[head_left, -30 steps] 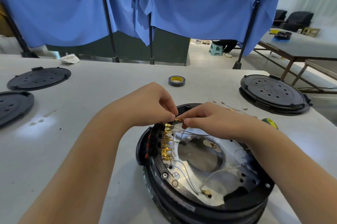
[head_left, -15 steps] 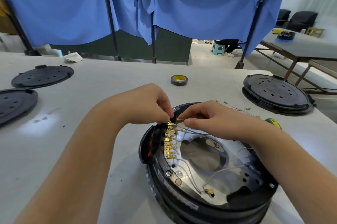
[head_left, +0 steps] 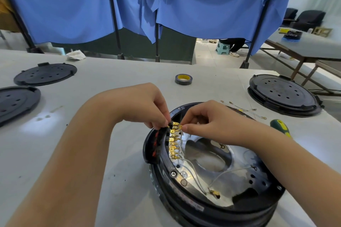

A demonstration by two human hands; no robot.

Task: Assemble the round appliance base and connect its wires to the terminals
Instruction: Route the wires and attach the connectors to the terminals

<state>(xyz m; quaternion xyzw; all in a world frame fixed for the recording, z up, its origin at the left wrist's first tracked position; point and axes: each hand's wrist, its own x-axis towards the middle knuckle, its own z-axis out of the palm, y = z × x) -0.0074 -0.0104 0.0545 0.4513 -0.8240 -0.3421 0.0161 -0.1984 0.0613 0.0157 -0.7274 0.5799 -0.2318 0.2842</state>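
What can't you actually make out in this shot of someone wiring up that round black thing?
- Head view: whether the top connector is seated on the terminal row; the fingers of the left hand and right hand cover the joint.
- The far rim of the appliance base, behind the right hand.
- The screwdriver: only its handle shows past the forearm.
- Print on the tape roll: too small.

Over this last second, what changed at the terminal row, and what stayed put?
Little changed. The right hand brought its pinched connector closer against the top of the brass terminal row. The left hand kept gripping the terminal block's top end. The round base stayed put.
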